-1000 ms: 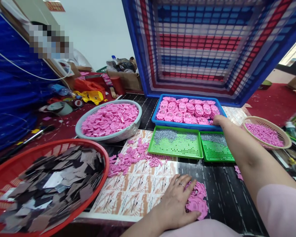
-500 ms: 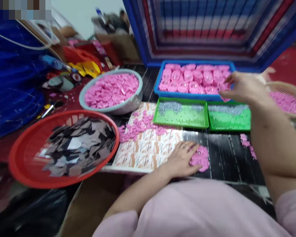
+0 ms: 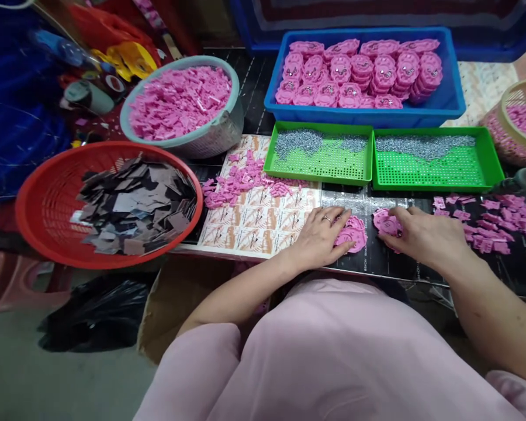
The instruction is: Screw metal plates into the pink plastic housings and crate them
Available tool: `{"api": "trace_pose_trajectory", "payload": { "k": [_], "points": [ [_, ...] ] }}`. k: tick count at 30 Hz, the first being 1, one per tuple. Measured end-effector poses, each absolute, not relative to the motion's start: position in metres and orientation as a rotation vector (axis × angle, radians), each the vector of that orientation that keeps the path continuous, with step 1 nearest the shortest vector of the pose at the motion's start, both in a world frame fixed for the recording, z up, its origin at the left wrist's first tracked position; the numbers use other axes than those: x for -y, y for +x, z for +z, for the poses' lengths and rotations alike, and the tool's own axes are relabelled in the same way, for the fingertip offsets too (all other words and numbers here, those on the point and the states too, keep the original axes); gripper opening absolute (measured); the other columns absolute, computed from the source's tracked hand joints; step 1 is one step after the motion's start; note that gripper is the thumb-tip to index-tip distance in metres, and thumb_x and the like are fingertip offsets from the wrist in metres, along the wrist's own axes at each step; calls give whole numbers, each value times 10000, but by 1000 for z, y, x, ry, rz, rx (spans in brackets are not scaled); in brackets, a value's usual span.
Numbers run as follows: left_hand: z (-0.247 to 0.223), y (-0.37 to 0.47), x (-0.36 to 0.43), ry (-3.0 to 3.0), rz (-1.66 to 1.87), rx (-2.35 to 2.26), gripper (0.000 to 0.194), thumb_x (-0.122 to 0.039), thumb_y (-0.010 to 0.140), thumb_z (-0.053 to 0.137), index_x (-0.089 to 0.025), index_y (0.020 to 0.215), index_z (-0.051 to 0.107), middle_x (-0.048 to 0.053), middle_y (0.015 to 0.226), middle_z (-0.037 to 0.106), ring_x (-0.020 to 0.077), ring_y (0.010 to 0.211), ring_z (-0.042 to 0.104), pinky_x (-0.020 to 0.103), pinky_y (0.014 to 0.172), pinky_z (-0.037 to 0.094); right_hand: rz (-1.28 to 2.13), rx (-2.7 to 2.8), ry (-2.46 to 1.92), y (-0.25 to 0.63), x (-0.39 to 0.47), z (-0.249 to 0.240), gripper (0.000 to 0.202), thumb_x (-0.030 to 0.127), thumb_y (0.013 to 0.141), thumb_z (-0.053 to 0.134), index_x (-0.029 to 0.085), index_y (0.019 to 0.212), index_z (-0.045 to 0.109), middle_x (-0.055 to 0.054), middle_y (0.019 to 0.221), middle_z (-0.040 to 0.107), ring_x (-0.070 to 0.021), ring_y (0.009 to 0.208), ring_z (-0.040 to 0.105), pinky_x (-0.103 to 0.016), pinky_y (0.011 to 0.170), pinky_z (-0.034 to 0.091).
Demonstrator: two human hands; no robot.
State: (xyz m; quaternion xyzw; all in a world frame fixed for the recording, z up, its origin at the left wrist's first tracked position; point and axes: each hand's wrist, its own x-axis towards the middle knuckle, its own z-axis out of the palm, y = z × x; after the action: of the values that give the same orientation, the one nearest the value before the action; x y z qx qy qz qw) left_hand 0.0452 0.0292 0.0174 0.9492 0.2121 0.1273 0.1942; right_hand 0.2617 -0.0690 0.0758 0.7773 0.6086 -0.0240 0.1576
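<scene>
My left hand (image 3: 322, 237), a ring on one finger, lies near the table's front edge. Its thumb and fingers grip the left side of a pink scalloped plastic piece (image 3: 356, 233) lying on the black surface. To the right, my right hand (image 3: 421, 231) is closed on a second pink plastic piece (image 3: 383, 222), thumb on the near side and fingers on the far side. This second piece is just above or on the table; I cannot tell which. Stacks of similar pink pieces (image 3: 341, 70), with small shiny parts on them, fill much of a blue tray (image 3: 363, 117).
Two green trays (image 3: 318, 172) (image 3: 438, 184) hold small silvery parts. Loose pink bits (image 3: 504, 219) lie right of my right hand, others (image 3: 241, 178) on printed sheets. A grey basin (image 3: 182, 143), a red basket (image 3: 48, 228) of dark flat pieces and a beige basket (image 3: 512, 93) stand around.
My right hand has come from the blue tray's right end down to the table's front, holding a pink piece. My left hand stays at its piece. The view has tilted down.
</scene>
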Motion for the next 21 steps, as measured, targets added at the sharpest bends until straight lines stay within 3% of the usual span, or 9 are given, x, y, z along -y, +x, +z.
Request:
{"api": "trace_pose_trajectory", "payload": {
  "k": [3,5,7,9,12,15,21],
  "points": [
    [18,46,-28,2701,374,-648,635,-515,930,449,-94,1404,421,194,1398,466,318,1297,431,504,1090,318,14,-1993,2215,265,66,78,498,616,834,532,217,1127,585,-123,1011,669,-333,864,647,-378,545,472],
    [17,46,-27,2717,428,-674,615,-513,933,442,-117,1402,425,186,1415,452,315,1313,417,512,1095,309,-13,-2325,2095,266,62,71,472,498,853,581,202,1219,550,-117,1143,649,-311,1029,610,-415,734,529],
    [15,46,-26,2737,510,-685,574,-504,934,436,-141,1379,452,169,1418,455,304,1323,408,514,1101,302,-141,-2600,1919,264,55,60,567,403,838,631,176,1331,468,-111,1312,575,-288,1159,555,-433,919,504],
    [14,44,-25,2767,593,-674,521,-493,930,442,-161,1327,506,151,1383,493,292,1288,444,506,1083,329,-265,-2748,1809,259,47,48,681,384,826,647,154,1408,378,-118,1409,498,-281,1239,506,-444,997,469],
    [15,37,-25,2830,627,-621,457,-484,923,442,-176,1230,582,132,1266,581,276,1169,535,493,1011,397,-388,-2826,1775,251,37,36,691,385,845,616,141,1433,348,-139,1385,518,-275,1233,519,-451,989,472],
    [18,27,-22,2884,623,-534,461,-496,917,457,-158,1194,605,127,1161,633,268,1089,577,468,954,442,-463,-2825,1733,247,33,33,554,304,857,585,156,1372,447,-126,1299,588,-270,1172,558,-448,957,486],
    [19,15,-12,2803,611,-625,462,-394,937,491,-105,1296,524,155,1297,571,263,1159,545,414,983,455,-467,-2775,1749,242,33,37,498,262,848,583,140,1323,497,-116,1265,606,-280,1148,552,-459,950,490]
  ]
}}
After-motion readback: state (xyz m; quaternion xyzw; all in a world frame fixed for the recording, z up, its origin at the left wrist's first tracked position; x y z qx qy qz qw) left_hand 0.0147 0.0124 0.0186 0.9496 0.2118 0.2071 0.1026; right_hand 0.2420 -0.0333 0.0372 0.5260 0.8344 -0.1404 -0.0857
